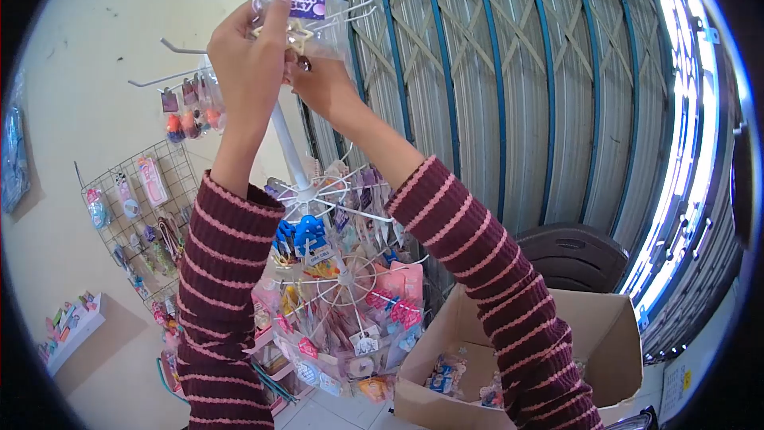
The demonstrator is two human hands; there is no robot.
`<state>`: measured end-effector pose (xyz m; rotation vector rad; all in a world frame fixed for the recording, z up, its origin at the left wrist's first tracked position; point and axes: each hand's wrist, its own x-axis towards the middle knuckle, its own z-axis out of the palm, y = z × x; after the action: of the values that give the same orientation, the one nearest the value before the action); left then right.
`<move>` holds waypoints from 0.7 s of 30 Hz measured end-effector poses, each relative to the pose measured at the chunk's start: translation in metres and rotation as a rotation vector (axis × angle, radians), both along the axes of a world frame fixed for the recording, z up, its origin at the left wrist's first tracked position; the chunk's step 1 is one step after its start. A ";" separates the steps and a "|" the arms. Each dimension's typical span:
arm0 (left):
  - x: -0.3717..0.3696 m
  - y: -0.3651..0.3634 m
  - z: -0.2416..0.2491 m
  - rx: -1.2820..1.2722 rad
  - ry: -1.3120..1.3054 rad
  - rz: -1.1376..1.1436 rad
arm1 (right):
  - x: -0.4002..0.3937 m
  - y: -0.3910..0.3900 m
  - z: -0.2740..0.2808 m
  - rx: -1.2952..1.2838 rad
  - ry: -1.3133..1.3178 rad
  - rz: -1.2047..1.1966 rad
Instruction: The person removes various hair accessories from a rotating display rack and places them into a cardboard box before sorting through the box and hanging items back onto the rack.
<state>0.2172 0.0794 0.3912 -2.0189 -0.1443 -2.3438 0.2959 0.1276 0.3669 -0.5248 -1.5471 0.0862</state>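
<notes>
Packet (299,22), one: clear plastic, purple card lettered "NIGHT SKY", star-shaped piece inside; located at the top of the display rack (293,151), among its white hooks.
Left hand (248,48), one: gripping the packet between thumb and fingers.
Right hand (320,89), one: fingers curled at the packet's lower part; partly hidden, so cannot tell whether it grips.
Display rack, one: white, lower wire tiers hung with many small packets, too crowded to count.
Wire grid (127,161), one: on the wall, several packets hung.
Wall shelf (77,334), one: small colourful items.
Cardboard box (593,334), one, open: at least two packets inside.
Chair (569,255), one, dark: behind the box.
</notes>
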 end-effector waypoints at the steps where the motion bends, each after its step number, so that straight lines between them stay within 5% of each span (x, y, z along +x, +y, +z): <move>1: 0.000 -0.001 -0.002 -0.009 -0.028 -0.003 | 0.001 0.001 0.000 -0.007 0.012 0.029; 12: -0.013 -0.011 -0.007 -0.151 -0.122 -0.224 | 0.004 0.011 -0.004 0.059 -0.027 0.058; 18: -0.031 0.003 -0.005 -0.314 0.026 -0.116 | 0.005 0.018 -0.005 0.082 -0.060 0.045; 21: -0.036 0.026 -0.008 -0.460 0.125 0.191 | 0.023 0.008 -0.025 0.162 -0.189 0.131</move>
<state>0.1808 0.1055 0.3830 -2.2030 -0.9008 -2.2074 0.3192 0.1351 0.3422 -0.3101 -1.7553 0.0116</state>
